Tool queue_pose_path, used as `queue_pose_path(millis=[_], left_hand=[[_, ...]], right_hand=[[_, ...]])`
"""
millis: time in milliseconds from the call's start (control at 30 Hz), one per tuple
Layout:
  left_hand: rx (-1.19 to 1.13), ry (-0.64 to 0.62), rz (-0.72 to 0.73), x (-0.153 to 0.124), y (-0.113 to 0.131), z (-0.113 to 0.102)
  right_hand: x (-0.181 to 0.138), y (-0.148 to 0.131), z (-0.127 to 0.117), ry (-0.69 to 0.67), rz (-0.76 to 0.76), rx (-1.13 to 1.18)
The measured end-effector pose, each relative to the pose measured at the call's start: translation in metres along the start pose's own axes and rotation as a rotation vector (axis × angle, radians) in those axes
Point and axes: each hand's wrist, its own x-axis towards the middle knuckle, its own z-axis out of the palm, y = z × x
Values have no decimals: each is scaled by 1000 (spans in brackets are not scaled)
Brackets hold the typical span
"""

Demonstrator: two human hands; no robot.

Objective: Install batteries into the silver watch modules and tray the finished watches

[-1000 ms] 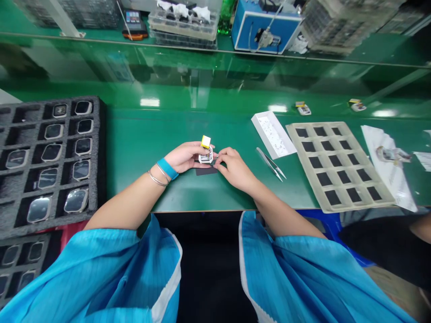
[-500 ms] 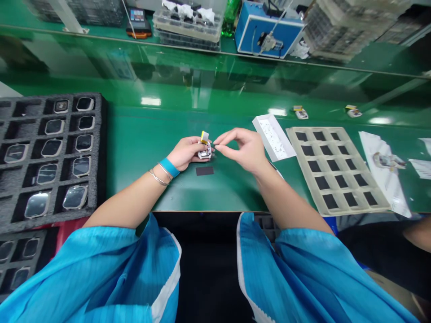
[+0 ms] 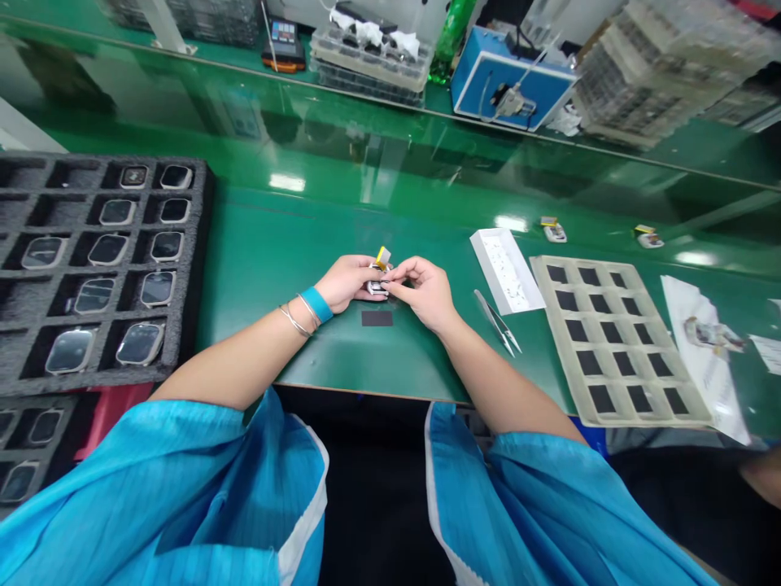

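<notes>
My left hand holds a small white-and-silver electronic module, probably a watch part, with a yellow tab sticking up from it. The fingertips of my right hand pinch the module's right side, so both hands meet over it. Much of the module is hidden by my fingers. Just below my hands, a thin dark rectangular pad lies on the green bench, not touching them. Steel tweezers lie to the right of my right hand.
A grey foam tray of watch cases stands left. To the right are a white box lid, a beige tray of dark pads, and papers. A glass shelf holding equipment runs behind.
My right hand has come back from its raised position to pinch the module. The dark pad stays uncovered on the bench, and the view has tilted slightly.
</notes>
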Motion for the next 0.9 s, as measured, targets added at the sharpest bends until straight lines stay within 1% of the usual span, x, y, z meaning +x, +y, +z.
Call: queue_pose_path(millis=[267, 400, 500, 600, 633, 700, 800, 833, 900], left_hand=[[-24, -4, -17, 0, 1, -1], [-39, -8, -11, 0, 0, -1], [-43, -3, -9, -1, 1, -1], [-50, 15, 1, -3, 2, 0], [-45, 18, 2, -4, 3, 1], [-18, 20, -1, -6, 3, 3], [30, 7, -10, -8, 3, 6], [41, 2, -12, -8, 2, 6], [49, -10, -16, -8, 2, 6]], right_hand=[[0, 2, 2, 16, -40, -20], [-2, 3, 3, 18, -71, -67], [-6, -1, 5, 23, -124, -185], [-7, -4, 5, 112, -214, -381], [-7, -4, 4, 140, -221, -413], [-3, -1, -1, 139, -166, -361], [4, 6, -9, 37, -13, -126], [5, 7, -10, 15, 17, -65], [7, 8, -10, 8, 29, -5]])
